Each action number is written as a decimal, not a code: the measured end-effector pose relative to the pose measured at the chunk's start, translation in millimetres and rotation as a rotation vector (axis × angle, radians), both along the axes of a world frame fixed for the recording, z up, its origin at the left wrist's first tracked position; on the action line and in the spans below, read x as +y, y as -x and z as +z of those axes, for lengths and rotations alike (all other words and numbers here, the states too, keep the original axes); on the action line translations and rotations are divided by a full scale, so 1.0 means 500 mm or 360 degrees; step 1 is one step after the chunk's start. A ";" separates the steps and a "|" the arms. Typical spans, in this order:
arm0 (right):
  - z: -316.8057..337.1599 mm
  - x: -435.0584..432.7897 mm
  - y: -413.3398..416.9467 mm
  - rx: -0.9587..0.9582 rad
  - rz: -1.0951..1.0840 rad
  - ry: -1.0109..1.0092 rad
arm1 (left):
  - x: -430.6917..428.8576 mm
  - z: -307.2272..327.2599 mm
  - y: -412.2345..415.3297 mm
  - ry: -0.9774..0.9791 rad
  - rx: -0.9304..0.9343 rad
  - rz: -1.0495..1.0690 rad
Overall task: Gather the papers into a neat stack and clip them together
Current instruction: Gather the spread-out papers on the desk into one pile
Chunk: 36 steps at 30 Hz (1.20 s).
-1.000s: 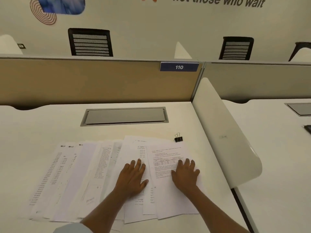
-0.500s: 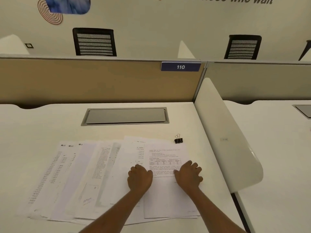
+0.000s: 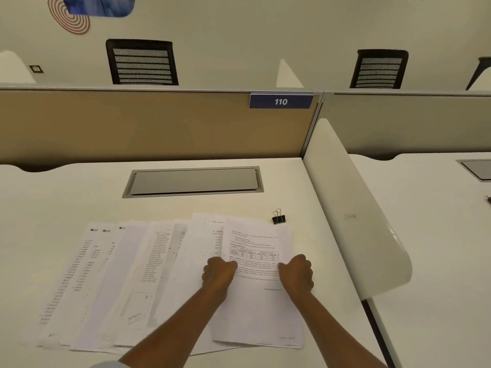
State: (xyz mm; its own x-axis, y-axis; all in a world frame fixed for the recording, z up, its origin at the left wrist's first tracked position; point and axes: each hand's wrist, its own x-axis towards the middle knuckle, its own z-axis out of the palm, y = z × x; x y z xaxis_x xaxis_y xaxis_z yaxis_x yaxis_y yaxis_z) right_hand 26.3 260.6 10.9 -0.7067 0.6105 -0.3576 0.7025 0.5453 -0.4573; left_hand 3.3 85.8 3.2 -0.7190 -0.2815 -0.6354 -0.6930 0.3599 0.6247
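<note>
White printed papers (image 3: 138, 282) lie fanned across the lower half of the frame, overlapping like shingles from the lower left to the lower middle on the pale tabletop (image 3: 66, 197). Your left hand (image 3: 218, 272) and right hand (image 3: 296, 272) sit on either side of the topmost sheet (image 3: 255, 293), right of centre. Both are curled into loose fists at its long edges, and each grip looks closed on that edge, though you cannot see the fingertips under the paper.

Expect these sheets to be very light, limp and slick against one another. They will likely slide easily but also buckle if you push from one point, and a single sheet droops when lifted by a corner. Take them by the long sides, as you are placed now, and sweep the spread together sideways before tapping the edges square.

Just beyond the top right corner of that sheet stands the black binder clip (image 3: 278, 217), apart from the paper and not yet touched. It is small, stiff and springy; pinch its wire handles to open it.
</note>
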 end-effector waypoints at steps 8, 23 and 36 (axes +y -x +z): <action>-0.011 -0.005 0.008 0.0152 0.0016 0.0205 | -0.014 0.006 0.004 -0.0132 0.0058 0.0072; 0.015 -0.090 0.020 -0.0111 0.0224 -0.0056 | -0.031 0.023 -0.003 0.0847 -0.0006 -0.0421; 0.010 -0.077 0.019 0.0235 0.0126 0.0456 | -0.069 0.008 0.004 0.0380 0.0328 -0.0032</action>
State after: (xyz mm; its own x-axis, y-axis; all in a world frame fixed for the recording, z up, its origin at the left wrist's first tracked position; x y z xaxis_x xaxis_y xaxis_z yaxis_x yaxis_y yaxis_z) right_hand 16.9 222.0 15.9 -0.8049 0.4411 -0.3968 0.5777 0.4300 -0.6938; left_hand 1.3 51.1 7.2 -0.8326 -0.3899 -0.3935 -0.5521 0.5257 0.6472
